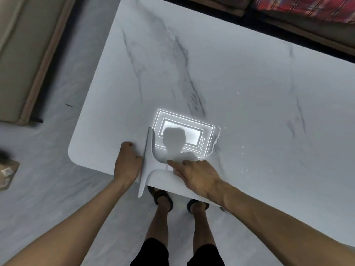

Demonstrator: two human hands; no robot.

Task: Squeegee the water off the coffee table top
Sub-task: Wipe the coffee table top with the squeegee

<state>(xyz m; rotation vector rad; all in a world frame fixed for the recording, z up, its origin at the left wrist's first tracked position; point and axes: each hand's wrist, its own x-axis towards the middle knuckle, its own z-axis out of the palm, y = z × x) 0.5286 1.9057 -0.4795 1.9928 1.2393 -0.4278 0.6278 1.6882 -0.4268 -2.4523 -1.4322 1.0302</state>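
Observation:
A white squeegee [148,166] lies on the marble coffee table top [240,77] near its front edge, with the blade running front to back and its near end past the edge. My right hand [194,174] grips the squeegee's handle from the right. My left hand [127,163] rests against the blade's left side, fingers curled on the table. A ragged water line [216,140] and small droplets [245,150] show to the right of the squeegee. A ceiling light reflects in the wet surface.
A beige sofa with a wooden base [28,60] stands at the left on the grey floor. Another sofa with a red plaid cover [307,8] runs behind the table. A cardboard box [7,173] sits at the far left. My feet [163,198] are under the front edge.

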